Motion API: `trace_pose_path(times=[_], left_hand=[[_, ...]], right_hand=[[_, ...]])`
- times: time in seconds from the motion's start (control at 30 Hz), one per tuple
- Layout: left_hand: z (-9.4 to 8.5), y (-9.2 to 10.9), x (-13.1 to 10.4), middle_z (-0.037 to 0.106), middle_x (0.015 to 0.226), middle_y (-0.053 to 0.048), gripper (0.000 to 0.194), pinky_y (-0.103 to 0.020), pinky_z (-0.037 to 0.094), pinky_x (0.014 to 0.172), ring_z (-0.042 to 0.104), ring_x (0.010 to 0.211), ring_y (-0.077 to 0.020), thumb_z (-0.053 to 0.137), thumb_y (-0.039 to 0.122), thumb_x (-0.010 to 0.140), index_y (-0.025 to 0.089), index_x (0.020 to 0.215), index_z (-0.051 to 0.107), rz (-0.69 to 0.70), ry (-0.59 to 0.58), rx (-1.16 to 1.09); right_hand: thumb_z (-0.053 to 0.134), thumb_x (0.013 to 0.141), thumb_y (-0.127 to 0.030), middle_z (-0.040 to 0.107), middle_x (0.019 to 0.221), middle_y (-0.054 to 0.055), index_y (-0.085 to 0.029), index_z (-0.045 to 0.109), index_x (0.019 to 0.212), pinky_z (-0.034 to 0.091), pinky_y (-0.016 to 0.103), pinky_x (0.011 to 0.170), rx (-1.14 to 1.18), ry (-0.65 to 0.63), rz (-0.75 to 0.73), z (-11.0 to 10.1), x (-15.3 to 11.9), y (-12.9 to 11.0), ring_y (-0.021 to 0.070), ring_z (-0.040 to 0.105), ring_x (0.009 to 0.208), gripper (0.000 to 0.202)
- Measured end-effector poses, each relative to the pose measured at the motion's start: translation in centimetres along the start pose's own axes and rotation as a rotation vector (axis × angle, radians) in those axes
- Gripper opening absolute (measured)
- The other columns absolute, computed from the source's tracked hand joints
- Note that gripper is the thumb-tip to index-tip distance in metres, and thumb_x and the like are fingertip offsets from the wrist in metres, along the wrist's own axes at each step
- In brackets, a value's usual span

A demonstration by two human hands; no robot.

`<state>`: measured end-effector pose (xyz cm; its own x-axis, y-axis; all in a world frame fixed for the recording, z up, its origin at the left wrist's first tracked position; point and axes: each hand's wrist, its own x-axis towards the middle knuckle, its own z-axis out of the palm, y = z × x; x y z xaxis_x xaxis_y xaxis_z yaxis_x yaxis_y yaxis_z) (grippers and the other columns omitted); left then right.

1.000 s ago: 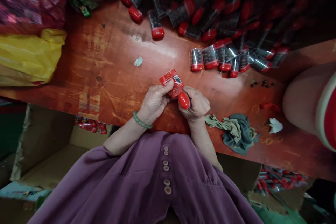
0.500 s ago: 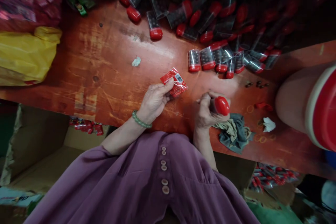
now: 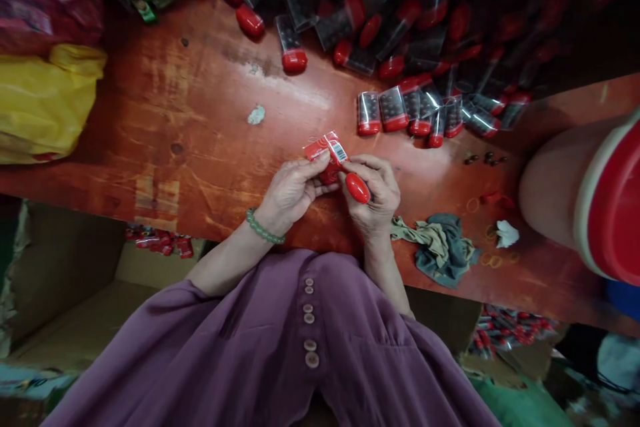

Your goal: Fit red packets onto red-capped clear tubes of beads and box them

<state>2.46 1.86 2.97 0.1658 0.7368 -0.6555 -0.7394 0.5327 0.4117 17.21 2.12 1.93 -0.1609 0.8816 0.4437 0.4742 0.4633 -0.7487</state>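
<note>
Left hand (image 3: 290, 190): fingers pinched on red wrapper (image 3: 327, 149). Right hand (image 3: 375, 197): closed around red-capped bottle (image 3: 357, 187), touching the wrapper. Grey-green rag (image 3: 440, 247) just right, on the red table (image 3: 200, 140).

Red wrapper (image 3: 327, 149) half hidden behind left hand (image 3: 290, 192) thumb and right hand (image 3: 374, 195) fingers; print on it too small to read. Bottle (image 3: 357, 187) in right fist showing only its red cap, body buried in the palm. Far pile of bottles (image 3: 425, 27) cut off by the top edge and lost in shadow to the right, number impossible to tell. Large jar (image 3: 595, 200) cut by the right edge. Yellow bag (image 3: 45, 103) cut by the left edge. Small dark bits (image 3: 483, 159) near the jar too small to identify. Packets (image 3: 155, 241) under the table (image 3: 200, 120) blurred, partly hidden by its near edge.
</note>
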Motion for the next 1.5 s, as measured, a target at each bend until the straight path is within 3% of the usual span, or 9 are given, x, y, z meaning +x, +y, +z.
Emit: trace_pose_path(times=[0.17,0.33,0.47,0.63,0.73,0.9,1.07,1.23,1.5], left_hand=[[-0.2,0.1,0.3,0.075,0.078,-0.004,0.026,-0.028,0.057,0.074,0.069,0.072,-0.0138,0.084,0.035,0.07,0.013,0.079,0.073,0.008,0.005,0.018],[0.1,-0.2,0.3,0.074,0.074,-0.004,0.025,-0.029,0.055,0.077,0.069,0.077,-0.0156,0.086,0.034,0.068,0.013,0.076,0.074,0.077,0.007,0.033],[0.3,-0.5,-0.1,0.073,0.073,-0.002,0.027,-0.026,0.053,0.073,0.067,0.073,-0.0137,0.088,0.035,0.065,0.014,0.075,0.074,0.095,-0.004,0.036],[-0.1,-0.7,-0.7,0.074,0.073,-0.001,0.031,-0.025,0.052,0.072,0.066,0.068,-0.0115,0.09,0.038,0.06,0.016,0.075,0.075,0.094,-0.05,0.077],[-0.4,-0.5,-0.9,0.074,0.071,-0.003,0.026,-0.028,0.053,0.076,0.068,0.073,-0.0143,0.089,0.036,0.063,0.016,0.071,0.074,0.131,-0.002,0.1],[-0.6,0.0,-1.1,0.073,0.069,0.0,0.024,-0.026,0.053,0.07,0.066,0.064,-0.0114,0.089,0.032,0.062,0.016,0.067,0.072,0.178,0.102,0.058],[-0.3,-0.2,-1.3,0.075,0.075,-0.002,0.025,-0.029,0.055,0.078,0.071,0.081,-0.0172,0.089,0.036,0.062,0.018,0.073,0.075,0.183,0.023,0.093],[-0.5,-0.7,-1.4,0.077,0.078,-0.003,0.027,-0.032,0.055,0.087,0.072,0.09,-0.0198,0.09,0.037,0.06,0.018,0.073,0.077,0.2,-0.009,0.123],[-1.2,-0.6,-1.2,0.077,0.083,-0.005,0.03,-0.031,0.054,0.086,0.071,0.089,-0.0189,0.088,0.041,0.063,0.017,0.077,0.076,0.225,-0.028,0.147]], right_hand=[[0.072,0.085,-0.025,0.071,0.101,0.003,-0.025,0.071,0.101,0.06,0.038,0.082,0.142,0.009,0.19,-0.5,-0.2,0.1,0.0182,0.07,0.092,0.017],[0.074,0.082,-0.034,0.071,0.086,-0.001,-0.022,0.07,0.096,0.054,0.023,0.051,0.355,0.025,0.464,0.5,-0.4,-0.5,0.0079,0.061,0.055,0.019],[0.078,0.077,-0.037,0.068,0.075,-0.004,-0.021,0.068,0.088,0.05,0.019,0.046,0.46,0.076,0.56,1.4,-0.4,-0.6,0.0053,0.054,0.048,0.022],[0.079,0.075,-0.037,0.064,0.07,-0.006,-0.021,0.067,0.089,0.047,0.018,0.045,0.54,0.062,0.552,1.4,-0.5,-0.4,0.0048,0.051,0.047,0.024],[0.078,0.077,-0.034,0.059,0.064,-0.008,-0.021,0.066,0.084,0.045,0.018,0.043,0.56,0.09,0.545,0.8,-0.2,-0.1,0.0044,0.049,0.045,0.019],[0.078,0.075,-0.037,0.057,0.062,-0.008,-0.022,0.064,0.082,0.041,0.018,0.041,0.601,0.187,0.537,-0.1,0.6,0.1,0.0043,0.047,0.042,0.021],[0.076,0.076,-0.048,0.069,0.082,-0.003,-0.021,0.063,0.085,0.043,0.019,0.04,0.501,0.034,0.598,0.9,0.3,-0.5,0.0038,0.049,0.045,0.031],[0.08,0.073,-0.045,0.062,0.066,-0.007,-0.02,0.061,0.08,0.043,0.017,0.04,0.456,0.102,0.585,2.0,0.2,-0.7,0.0036,0.048,0.042,0.032],[0.076,0.08,-0.035,0.059,0.065,-0.008,-0.022,0.06,0.083,0.048,0.02,0.046,0.489,0.062,0.505,1.6,0.6,-1.1,0.0053,0.051,0.046,0.021]])
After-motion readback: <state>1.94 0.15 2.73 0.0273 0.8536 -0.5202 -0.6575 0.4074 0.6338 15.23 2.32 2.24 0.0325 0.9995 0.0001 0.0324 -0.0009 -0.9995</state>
